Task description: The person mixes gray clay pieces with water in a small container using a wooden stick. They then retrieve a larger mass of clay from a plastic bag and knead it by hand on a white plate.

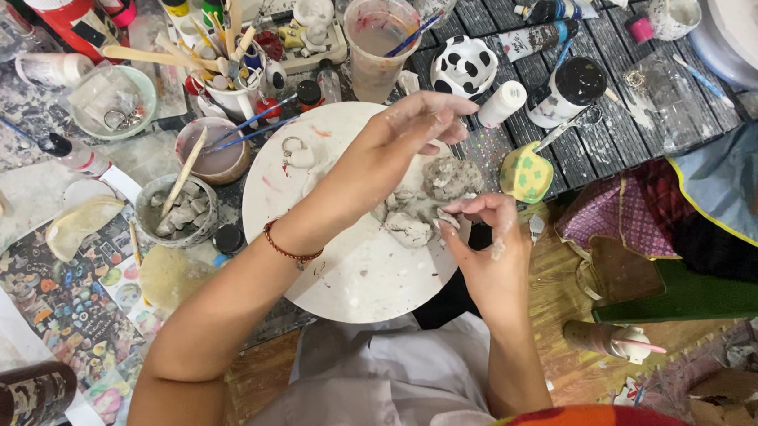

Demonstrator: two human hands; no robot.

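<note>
Halfway shaped, by the look of it: left hand (404, 134) spread loose over a lumpy grey clay figure (428, 202) on the white round board (347, 269), right hand (480, 232) pinching its near edge, surface rough, unpainted, details unfinished.

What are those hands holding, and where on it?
Both work a grey clay figure on the white round board: left hand rests over its top, right hand pinches its lower edge.
</note>
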